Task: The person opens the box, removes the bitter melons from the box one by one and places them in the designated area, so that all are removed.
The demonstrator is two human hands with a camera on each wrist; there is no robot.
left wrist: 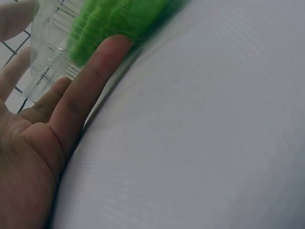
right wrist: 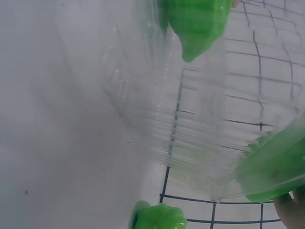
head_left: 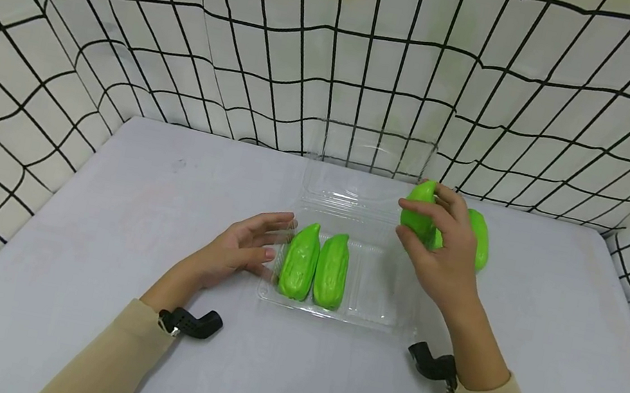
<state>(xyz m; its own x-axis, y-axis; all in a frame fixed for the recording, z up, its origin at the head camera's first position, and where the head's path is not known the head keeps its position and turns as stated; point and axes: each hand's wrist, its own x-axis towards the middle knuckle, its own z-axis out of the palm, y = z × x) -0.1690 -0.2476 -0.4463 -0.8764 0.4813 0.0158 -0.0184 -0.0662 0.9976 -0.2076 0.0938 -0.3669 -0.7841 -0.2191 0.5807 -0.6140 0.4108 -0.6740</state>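
A clear hinged plastic box (head_left: 373, 315) stands on the table, its lid raised at the back. Two green bitter melons (head_left: 300, 261) (head_left: 331, 270) lie side by side in its left part. My left hand (head_left: 246, 244) rests against the box's left wall, fingers loosely extended. In the left wrist view, one fingertip (left wrist: 116, 45) overlaps the wall beside a melon (left wrist: 128, 24). Above the box's right back corner, my right hand (head_left: 446, 244) holds another bitter melon (head_left: 419, 208) between thumb and fingers, tip up. The right wrist view shows this held melon (right wrist: 276, 167) through clear plastic.
More green (head_left: 477, 239) shows behind the right hand, on the table right of the box; in the right wrist view a melon end (right wrist: 159, 217) appears there. A black wire grid (head_left: 377, 60) over white walls encloses the white table (head_left: 163, 198) at the back and sides.
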